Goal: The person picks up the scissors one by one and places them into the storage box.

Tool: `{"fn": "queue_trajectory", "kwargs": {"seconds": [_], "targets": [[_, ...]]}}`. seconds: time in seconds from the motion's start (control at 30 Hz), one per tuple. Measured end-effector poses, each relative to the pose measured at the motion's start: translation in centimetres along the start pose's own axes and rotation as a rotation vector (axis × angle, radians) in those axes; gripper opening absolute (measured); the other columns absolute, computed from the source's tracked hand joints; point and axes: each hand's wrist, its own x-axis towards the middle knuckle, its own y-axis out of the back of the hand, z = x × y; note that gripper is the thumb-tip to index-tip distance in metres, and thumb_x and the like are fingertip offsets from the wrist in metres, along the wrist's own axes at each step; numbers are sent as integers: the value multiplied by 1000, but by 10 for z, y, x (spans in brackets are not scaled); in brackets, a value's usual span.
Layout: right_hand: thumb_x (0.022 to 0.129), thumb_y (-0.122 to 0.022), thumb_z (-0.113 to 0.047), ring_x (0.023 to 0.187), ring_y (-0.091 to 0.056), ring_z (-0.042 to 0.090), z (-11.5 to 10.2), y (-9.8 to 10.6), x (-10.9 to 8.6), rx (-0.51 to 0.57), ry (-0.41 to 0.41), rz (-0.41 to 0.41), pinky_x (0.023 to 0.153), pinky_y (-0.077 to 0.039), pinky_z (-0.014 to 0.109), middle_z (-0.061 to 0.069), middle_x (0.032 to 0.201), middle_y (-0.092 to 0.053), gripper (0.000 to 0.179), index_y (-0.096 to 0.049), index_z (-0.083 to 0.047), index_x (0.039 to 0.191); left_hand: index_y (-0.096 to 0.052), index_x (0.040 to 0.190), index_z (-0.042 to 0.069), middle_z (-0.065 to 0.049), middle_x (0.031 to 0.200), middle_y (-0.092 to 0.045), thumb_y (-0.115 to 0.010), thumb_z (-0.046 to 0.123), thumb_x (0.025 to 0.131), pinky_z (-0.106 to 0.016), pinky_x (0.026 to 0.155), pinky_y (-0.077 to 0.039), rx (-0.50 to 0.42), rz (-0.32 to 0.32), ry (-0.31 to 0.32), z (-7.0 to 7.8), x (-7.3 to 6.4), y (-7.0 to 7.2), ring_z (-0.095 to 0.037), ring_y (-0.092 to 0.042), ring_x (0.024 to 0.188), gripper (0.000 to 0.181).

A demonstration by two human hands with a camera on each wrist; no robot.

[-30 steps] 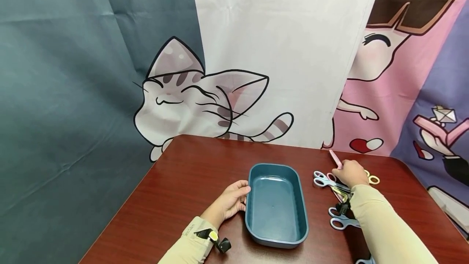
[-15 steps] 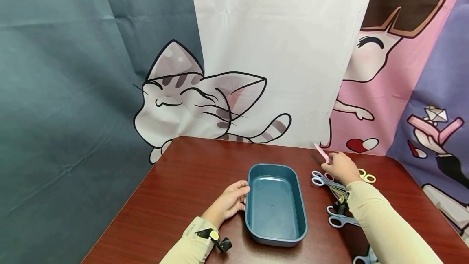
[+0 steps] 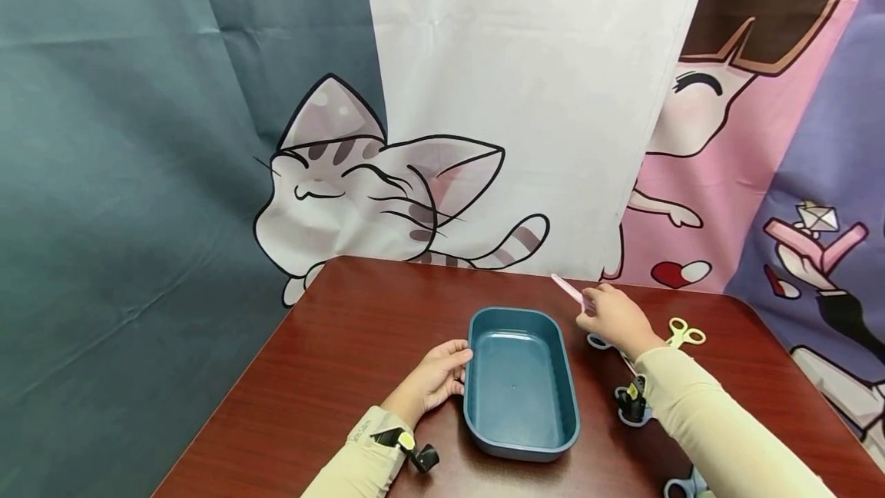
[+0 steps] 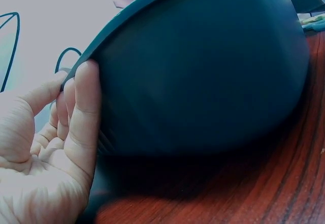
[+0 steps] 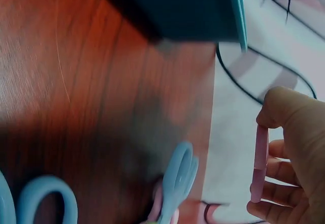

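A dark teal rectangular plastic box (image 3: 515, 390) stands on the table with nothing in it. My left hand (image 3: 432, 376) pinches its left rim; in the left wrist view the thumb and fingers meet at the box's edge (image 4: 122, 18). Raised beyond the box's far right corner, my right hand (image 3: 618, 321) grips a pair of pink scissors (image 3: 568, 289) that points up and left. The right wrist view shows these scissors edge-on between thumb and fingers, so their loops cannot be made out. Below that hand lie light-blue scissors (image 5: 180, 173), partly hidden by the arm.
Yellow scissors (image 3: 684, 333) lie right of my right forearm. More blue-handled scissors (image 3: 677, 487) lie near the front, partly under the sleeve. The brown wooden table (image 3: 359, 313) ends at a printed cloth backdrop (image 3: 470, 68).
My right hand has lifted the pink scissors from the pile and carried them left toward the box. The left hand and the box have stayed in place.
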Motion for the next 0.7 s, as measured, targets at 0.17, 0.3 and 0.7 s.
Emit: {"fn": "queue_trajectory", "kwargs": {"seconds": [0.17, 0.3, 0.7], "targets": [[79, -71, -20, 84, -60, 27, -18, -2, -1, 34, 24, -7, 80, -55, 51, 16, 102, -63, 48, -66, 3, 120, -51, 107, 12, 4, 74, -56, -52, 8, 104, -20, 44, -51, 3, 3, 2, -1, 1, 1, -7, -54, 55, 5], [79, -75, -21, 85, -60, 25, -31, -3, -2, 74, 48, -21, 80, -57, 50, 14, 103, -64, 51, -65, 2, 124, -52, 104, 14, 4, 74, -55, -50, 9, 105, -20, 44, -51, 9, 6, 4, 0, 2, 2, -7, -53, 55, 5], [81, -76, -20, 89, -58, 19, -59, -5, -7, 80, 230, -30, 80, -56, 42, 8, 112, -65, 51, -66, -3, 128, -51, 106, 13, 3, 74, -57, -47, 7, 105, -20, 44, -52, -2, -10, 6, 0, 0, 0, -7, -55, 54, 7]]}}
